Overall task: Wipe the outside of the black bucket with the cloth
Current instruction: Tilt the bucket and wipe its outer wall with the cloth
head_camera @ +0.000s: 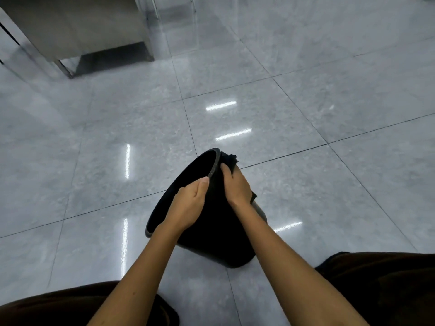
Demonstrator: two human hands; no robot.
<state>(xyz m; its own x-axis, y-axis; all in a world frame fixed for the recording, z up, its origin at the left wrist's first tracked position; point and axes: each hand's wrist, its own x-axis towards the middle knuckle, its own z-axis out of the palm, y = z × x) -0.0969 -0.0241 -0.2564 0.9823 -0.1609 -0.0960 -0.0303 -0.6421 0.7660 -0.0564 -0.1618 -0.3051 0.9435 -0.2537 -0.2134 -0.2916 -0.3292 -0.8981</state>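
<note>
The black bucket (pixel 211 236) is tilted on the grey tiled floor, its open mouth facing left and away from me. My left hand (pixel 188 205) grips the near part of the rim, thumb on the rim's edge. My right hand (pixel 236 184) presses a dark cloth (pixel 231 159) flat against the bucket's outer wall just below the rim, on the right side. Most of the cloth lies hidden under that hand; a bunched end sticks out above the fingers and a corner shows by the wrist.
A steel cabinet on thin legs (pixel 77 36) stands at the back left. Glossy floor tiles (pixel 306 114) spread all around the bucket. My knees in dark trousers (pixel 381 285) frame the bottom corners of the view.
</note>
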